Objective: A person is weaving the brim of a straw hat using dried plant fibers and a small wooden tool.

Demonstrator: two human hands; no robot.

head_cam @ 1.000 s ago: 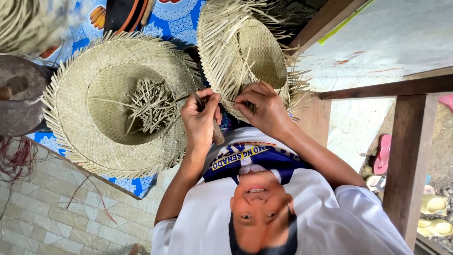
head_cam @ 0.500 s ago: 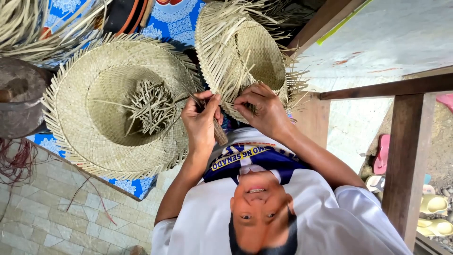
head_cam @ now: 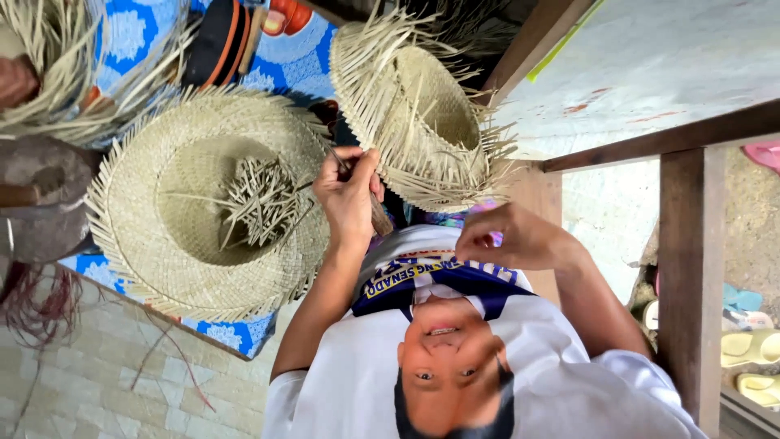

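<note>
Left hand (head_cam: 348,193), just left of the frame's middle, is clenched around a small tool (head_cam: 379,216) with a brown handle. Its thin tip pokes up beside the thumb, right against the frayed rim of the unfinished straw hat (head_cam: 422,114). Right hand (head_cam: 510,238) hangs a little lower and to the right, clear of that hat. Its fingers are curled in toward the thumb, and I cannot tell whether they pinch a strand or nothing at all. Both arms come up from a person in a white shirt with a dark blue collar at the bottom of the frame. The unfinished hat is tipped on its side at top centre, with its hollow crown facing right and loose straw ends bristling all round. Just left of the left hand lies a wide straw hat (head_cam: 203,203), crown down, with a bundle of loose straw strips (head_cam: 256,199) in its hollow. It rests on a blue patterned cloth (head_cam: 236,333) that shows below it and again at the top. Farther left are a dark rounded lump (head_cam: 41,203) and another frayed straw piece (head_cam: 49,73), with reddish strands (head_cam: 32,301) trailing over the tiled floor (head_cam: 81,374). At the right stands a wooden post (head_cam: 691,276) under a pale tabletop (head_cam: 650,57), and yellow sandals (head_cam: 751,349) lie beyond it.
</note>
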